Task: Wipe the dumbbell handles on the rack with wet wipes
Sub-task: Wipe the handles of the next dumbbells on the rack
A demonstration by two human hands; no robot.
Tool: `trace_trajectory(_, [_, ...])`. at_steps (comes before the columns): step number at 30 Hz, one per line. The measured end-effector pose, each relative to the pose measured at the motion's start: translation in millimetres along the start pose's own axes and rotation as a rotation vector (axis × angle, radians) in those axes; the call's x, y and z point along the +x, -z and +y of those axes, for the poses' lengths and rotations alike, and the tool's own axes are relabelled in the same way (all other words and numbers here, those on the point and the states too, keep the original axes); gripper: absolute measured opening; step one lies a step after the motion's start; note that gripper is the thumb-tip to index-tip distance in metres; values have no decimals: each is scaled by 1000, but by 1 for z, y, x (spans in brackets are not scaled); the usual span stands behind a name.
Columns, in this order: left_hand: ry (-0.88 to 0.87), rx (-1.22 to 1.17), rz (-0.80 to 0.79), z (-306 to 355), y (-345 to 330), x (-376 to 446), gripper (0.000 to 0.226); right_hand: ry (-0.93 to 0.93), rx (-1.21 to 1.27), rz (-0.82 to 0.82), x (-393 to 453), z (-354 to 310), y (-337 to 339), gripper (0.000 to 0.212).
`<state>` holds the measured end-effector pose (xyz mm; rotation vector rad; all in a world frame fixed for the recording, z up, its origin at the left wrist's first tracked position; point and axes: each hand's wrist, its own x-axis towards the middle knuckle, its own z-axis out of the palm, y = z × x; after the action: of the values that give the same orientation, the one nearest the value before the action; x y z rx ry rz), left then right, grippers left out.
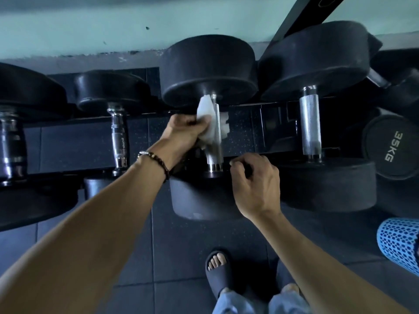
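Observation:
A large black dumbbell lies across the rack in the middle, its steel handle (216,141) running away from me. My left hand (184,130) grips a white wet wipe (207,116) and holds it against the left side of that handle near the far head. My right hand (254,180) hovers by the handle's near end, fingers loosely curled and holding nothing; I cannot tell if it touches the near head (199,200). More dumbbells lie alongside: a slim chrome handle (119,137) to the left and a knurled handle (310,123) to the right.
The black rack rail (260,123) runs left to right under the handles. A 35 kg dumbbell (390,146) sits at the far right, with a blue dotted foam roller (399,243) below it. My sandalled foot (217,273) stands on dark floor tiles. A pale wall runs behind the rack.

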<state>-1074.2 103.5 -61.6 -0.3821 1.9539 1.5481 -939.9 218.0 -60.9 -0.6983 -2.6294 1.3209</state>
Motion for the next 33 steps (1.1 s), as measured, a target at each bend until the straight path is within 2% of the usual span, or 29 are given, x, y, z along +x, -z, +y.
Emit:
trace_trajectory(3, [31, 165, -126, -11, 2, -20, 24, 19, -19, -1, 0, 2, 0, 37])
trace_trajectory(5, [21, 238, -142, -10, 4, -22, 23, 9, -20, 8, 1, 0, 0, 38])
trace_trajectory(8, [-15, -85, 23, 5, -4, -1, 8, 8, -3, 19, 0, 1, 0, 40])
trace_trajectory(10, [-4, -217, 72, 13, -8, 10, 7, 24, 0, 19, 0, 2, -1, 38])
trace_trajectory(15, [48, -21, -60, -3, -2, -15, 8, 9, -11, -6, 2, 1, 0, 35])
trace_trajectory(16, [32, -40, -39, 1, -4, -14, 8, 9, -7, 6, 1, 1, 0, 35])
trace_trajectory(19, [56, -246, 175, 17, -14, 15, 9, 29, -15, 46, 0, 3, -2, 39])
trace_trajectory(20, [89, -291, 186, 19, -17, 17, 10, 31, -23, 42, 1, 3, -2, 39])
trace_trajectory(23, [203, -301, 65, -2, -14, -2, 23, 11, -27, 2, 1, 1, 0, 36])
trace_trajectory(25, [212, -280, -9, -7, -9, -10, 19, 2, -24, 0, 1, -1, 0, 35])
trace_trajectory(30, [158, -348, 173, 20, -15, 18, 14, 2, -30, 20, 1, 0, 0, 41])
trace_trajectory(31, [179, -323, 150, 15, -14, 12, 14, -4, -28, 6, 1, 0, -1, 41])
trace_trajectory(33, [244, -242, 3, 2, -8, -9, 12, -8, -24, -5, 1, -1, 0, 39])
